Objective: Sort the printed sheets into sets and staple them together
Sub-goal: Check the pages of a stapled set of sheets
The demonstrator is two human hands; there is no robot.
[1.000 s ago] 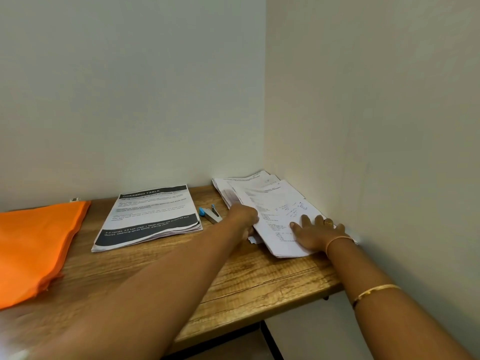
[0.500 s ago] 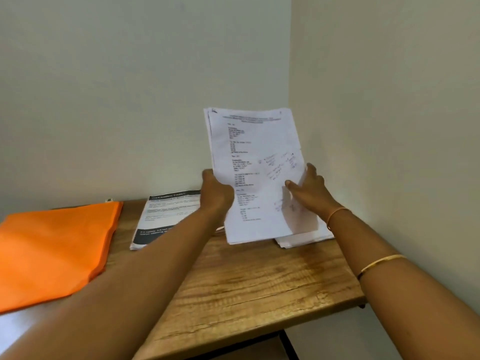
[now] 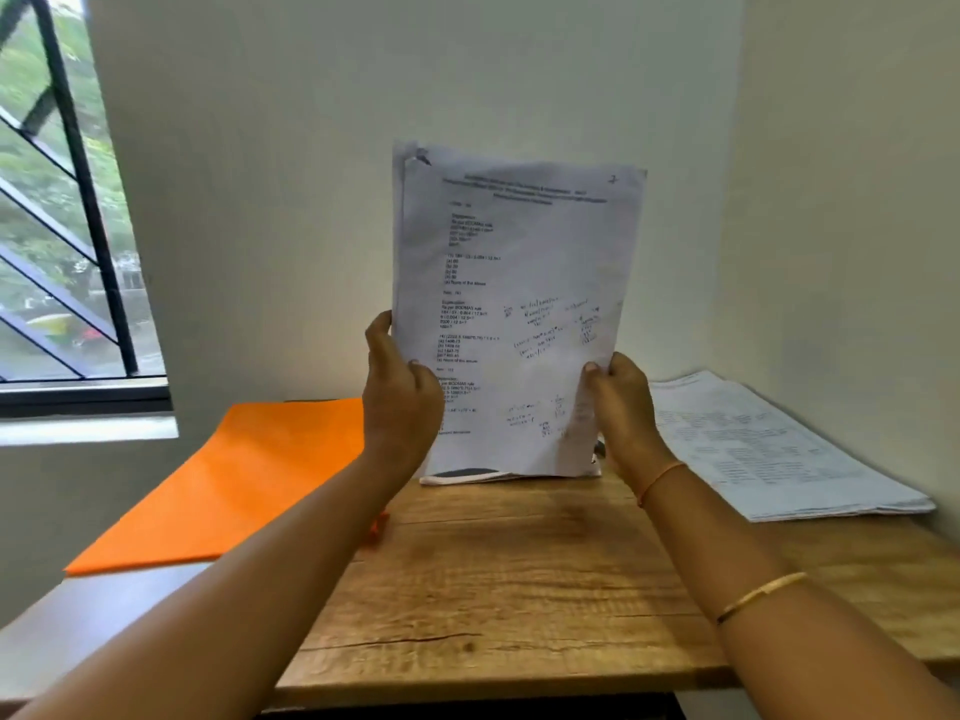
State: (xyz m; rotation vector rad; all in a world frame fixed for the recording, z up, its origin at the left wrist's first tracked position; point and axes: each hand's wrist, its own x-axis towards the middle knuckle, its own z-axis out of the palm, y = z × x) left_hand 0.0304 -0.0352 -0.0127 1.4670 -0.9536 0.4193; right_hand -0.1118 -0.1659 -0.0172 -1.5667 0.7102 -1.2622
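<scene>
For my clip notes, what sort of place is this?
Likely a study or office corner: a wooden desk against plain walls by a barred window, a paper stack lying on it, and printed sheets held in the left hand and right hand.

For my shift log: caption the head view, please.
The left hand and right hand hold printed sheets upright over the wooden table.

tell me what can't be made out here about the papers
Held sheets: head view, print too blurred to read; their count is hidden, since they overlap between the left hand and right hand.
Booklet on the desk: head view, only its near edge shows below the held sheets.
Pile of papers at right: head view, text too small.
</scene>
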